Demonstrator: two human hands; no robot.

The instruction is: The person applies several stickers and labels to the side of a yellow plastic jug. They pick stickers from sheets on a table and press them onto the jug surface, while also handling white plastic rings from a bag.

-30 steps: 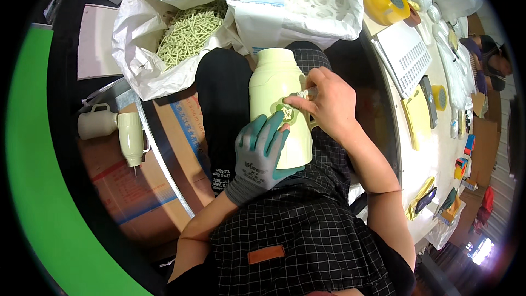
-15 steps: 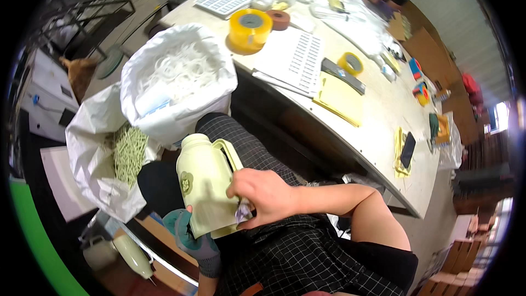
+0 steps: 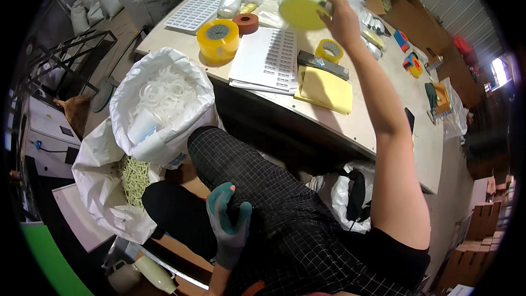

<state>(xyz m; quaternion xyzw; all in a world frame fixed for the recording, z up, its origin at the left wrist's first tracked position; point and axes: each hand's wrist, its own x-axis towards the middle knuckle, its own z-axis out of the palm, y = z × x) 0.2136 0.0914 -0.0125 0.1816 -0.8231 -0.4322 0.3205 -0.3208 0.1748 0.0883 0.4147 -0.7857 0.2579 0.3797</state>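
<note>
Over the far part of the table, my right hand grips a pale yellow-green thermos jug near its handle. The jug tilts, its flat round underside facing me, and its upper end runs up to the picture's top edge. My left hand wears a grey and teal glove with a bare fingertip showing. Held above my lap, its thumb and fingers are apart with nothing between them.
Sacks of clear rings and of pale green sticks stand at my left. On the table lie yellow tape, brown tape, label sheets and yellow paper. More jugs lie lower left.
The thermos jug has gone from my lap up and away over the table in my right hand. My left hand has let go of it and moved slightly right.
</note>
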